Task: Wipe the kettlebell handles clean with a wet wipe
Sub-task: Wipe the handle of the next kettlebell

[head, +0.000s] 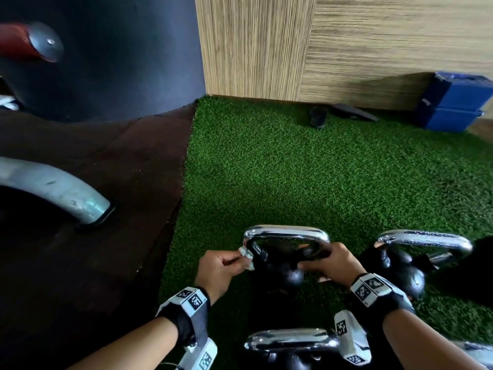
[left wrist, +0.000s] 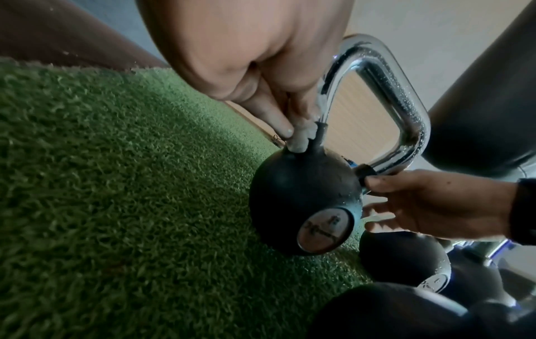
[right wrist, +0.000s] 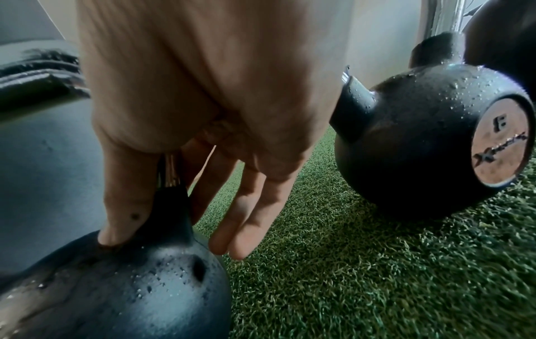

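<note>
The kettlebell stands on green turf, its chrome handle beaded with droplets. The left hand pinches a crumpled wipe against the handle's left leg, just above the black ball. The right hand steadies the handle's right leg, thumb and fingers around its base. Two more kettlebells sit near: one to the right, one nearer the person.
</note>
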`<act>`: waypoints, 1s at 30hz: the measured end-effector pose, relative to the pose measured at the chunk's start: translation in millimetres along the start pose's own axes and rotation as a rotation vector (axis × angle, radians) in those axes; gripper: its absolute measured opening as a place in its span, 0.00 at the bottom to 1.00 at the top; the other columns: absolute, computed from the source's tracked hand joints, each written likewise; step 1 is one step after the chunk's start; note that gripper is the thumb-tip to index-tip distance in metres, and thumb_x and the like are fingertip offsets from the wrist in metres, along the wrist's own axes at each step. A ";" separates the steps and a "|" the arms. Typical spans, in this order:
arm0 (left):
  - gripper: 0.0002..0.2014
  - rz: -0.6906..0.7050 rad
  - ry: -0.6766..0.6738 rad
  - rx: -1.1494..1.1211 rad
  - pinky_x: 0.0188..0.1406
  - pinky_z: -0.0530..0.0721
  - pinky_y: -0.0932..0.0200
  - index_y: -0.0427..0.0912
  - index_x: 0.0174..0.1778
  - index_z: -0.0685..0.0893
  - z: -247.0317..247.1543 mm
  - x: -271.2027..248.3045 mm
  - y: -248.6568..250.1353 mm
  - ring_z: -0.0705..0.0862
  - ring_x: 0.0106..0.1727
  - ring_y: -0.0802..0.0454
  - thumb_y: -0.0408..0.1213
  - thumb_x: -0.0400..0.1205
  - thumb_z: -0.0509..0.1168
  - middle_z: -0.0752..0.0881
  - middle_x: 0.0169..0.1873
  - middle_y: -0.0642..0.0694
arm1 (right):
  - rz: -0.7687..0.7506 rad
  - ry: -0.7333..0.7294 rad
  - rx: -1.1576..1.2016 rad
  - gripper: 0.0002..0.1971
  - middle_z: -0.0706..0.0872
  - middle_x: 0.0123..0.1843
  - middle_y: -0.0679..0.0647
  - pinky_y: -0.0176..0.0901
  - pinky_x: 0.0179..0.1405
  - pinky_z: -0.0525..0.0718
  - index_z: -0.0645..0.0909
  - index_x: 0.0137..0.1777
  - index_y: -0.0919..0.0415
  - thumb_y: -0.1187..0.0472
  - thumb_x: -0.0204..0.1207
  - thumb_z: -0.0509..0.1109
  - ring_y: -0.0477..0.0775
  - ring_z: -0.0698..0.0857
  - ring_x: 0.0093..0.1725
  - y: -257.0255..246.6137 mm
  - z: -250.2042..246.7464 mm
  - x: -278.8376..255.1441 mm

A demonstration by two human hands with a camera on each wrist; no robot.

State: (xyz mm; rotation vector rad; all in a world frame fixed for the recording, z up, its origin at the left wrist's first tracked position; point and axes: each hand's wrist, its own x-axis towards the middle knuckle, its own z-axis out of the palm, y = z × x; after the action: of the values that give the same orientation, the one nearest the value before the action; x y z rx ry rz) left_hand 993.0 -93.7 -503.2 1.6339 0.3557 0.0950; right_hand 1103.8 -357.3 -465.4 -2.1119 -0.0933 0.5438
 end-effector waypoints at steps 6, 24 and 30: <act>0.06 -0.022 0.100 -0.230 0.51 0.92 0.59 0.43 0.47 0.97 15.5 0.5 -6.5 0.93 0.52 0.45 0.34 0.75 0.81 0.95 0.44 0.40 | 0.034 -0.033 -0.118 0.19 0.94 0.40 0.60 0.52 0.37 0.93 0.91 0.48 0.61 0.66 0.57 0.89 0.53 0.91 0.35 -1.7 -4.8 -2.8; 0.10 -0.044 -0.037 0.321 0.50 0.93 0.55 0.40 0.55 0.94 63.0 74.7 65.3 0.94 0.42 0.55 0.40 0.80 0.77 0.95 0.45 0.45 | -0.137 -0.104 -0.429 0.07 0.92 0.38 0.42 0.28 0.37 0.85 0.90 0.36 0.43 0.57 0.72 0.78 0.41 0.89 0.40 -14.6 2.9 3.0; 0.13 -0.075 -0.093 0.232 0.61 0.91 0.46 0.33 0.58 0.91 60.2 70.3 60.2 0.94 0.52 0.45 0.31 0.78 0.79 0.93 0.55 0.37 | -0.084 -0.134 -0.255 0.29 0.90 0.52 0.44 0.43 0.49 0.88 0.83 0.67 0.42 0.39 0.65 0.82 0.42 0.89 0.51 -9.1 9.8 14.9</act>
State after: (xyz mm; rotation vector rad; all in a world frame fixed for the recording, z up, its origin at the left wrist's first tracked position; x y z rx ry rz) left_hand 1086.4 -134.5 -460.6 1.8444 0.3669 -0.0818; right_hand 1114.4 -340.5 -467.8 -2.3041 -0.3423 0.6507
